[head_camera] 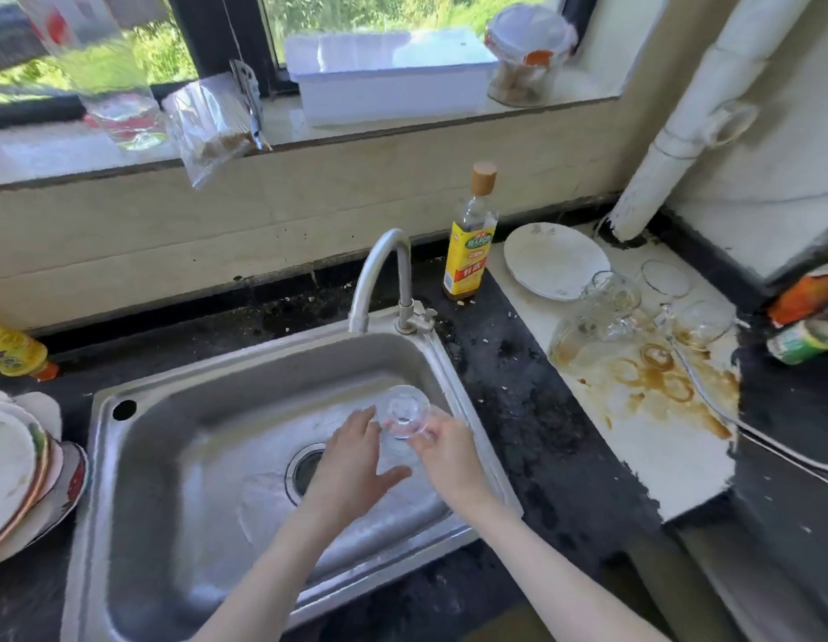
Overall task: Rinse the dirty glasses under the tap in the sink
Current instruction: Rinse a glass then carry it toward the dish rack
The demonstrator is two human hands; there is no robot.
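Over the steel sink basin (180, 437): small clear drinking glass (402, 412), held tilted above the basin's right side, below and forward of the curved metal tap (384, 266). Right hand (449, 456) grips it, fingers curled round the rim. Left hand (351, 465) lies flat-fingered against its side, relaxed. More clear dirty glasses (606, 308) stand on the stained white board (657, 433), right of the sink.
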